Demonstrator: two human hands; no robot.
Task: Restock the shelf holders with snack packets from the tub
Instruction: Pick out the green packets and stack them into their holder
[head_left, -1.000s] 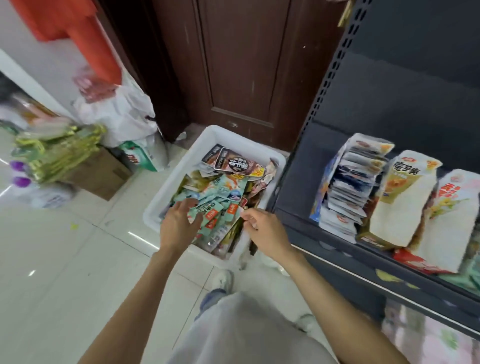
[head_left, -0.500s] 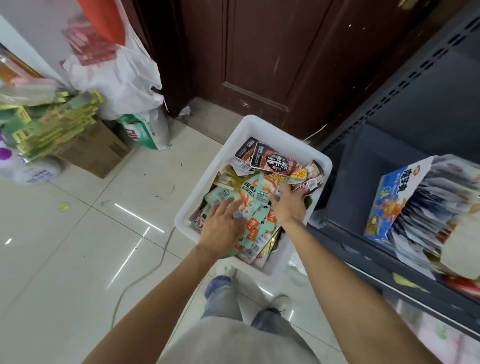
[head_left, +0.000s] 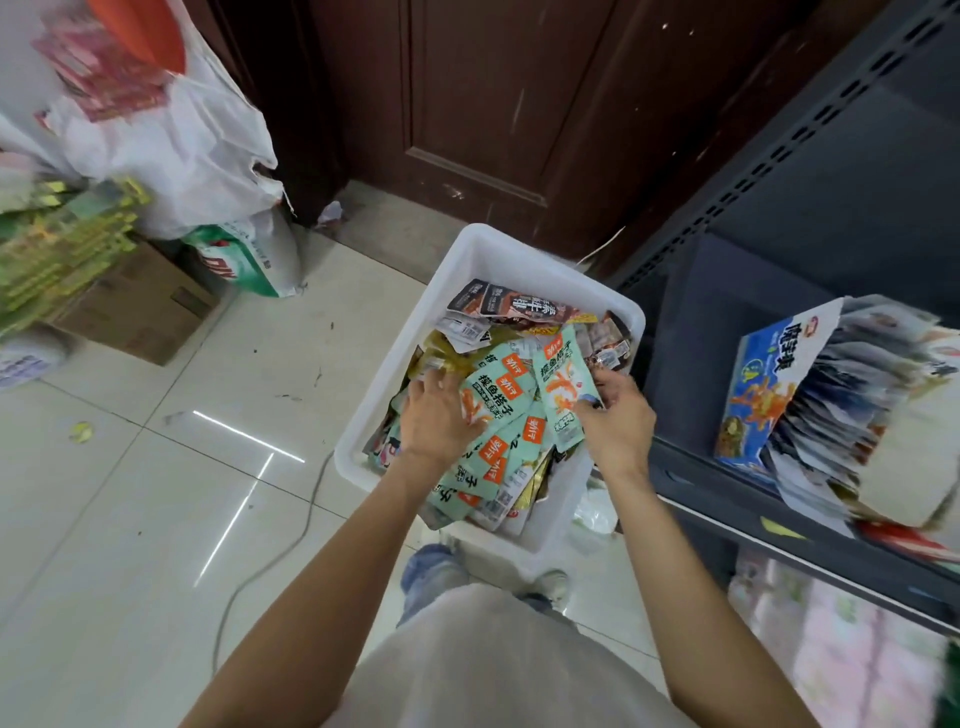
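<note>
A white tub (head_left: 470, 260) on the floor holds several snack packets, mostly mint-green ones (head_left: 511, 447), with dark brown ones (head_left: 511, 306) at the far end. My left hand (head_left: 436, 415) lies spread on the green pile, fingers on a packet. My right hand (head_left: 615, 415) pinches the lower edge of one mint-green packet (head_left: 563, 389) that stands tilted above the pile. To the right, a blue cardboard holder (head_left: 769, 384) on the dark shelf (head_left: 727, 499) is filled with packets.
A brown door (head_left: 493, 104) stands behind the tub. At the left are a cardboard box (head_left: 135, 306), white plastic bags (head_left: 182, 140) and green goods. A thin cable (head_left: 270, 561) runs across the tiled floor. My feet are just below the tub.
My right hand has taken hold of a mint-green packet and raised it from the pile. My left hand has slid a little further into the tub. The view has tilted down.
</note>
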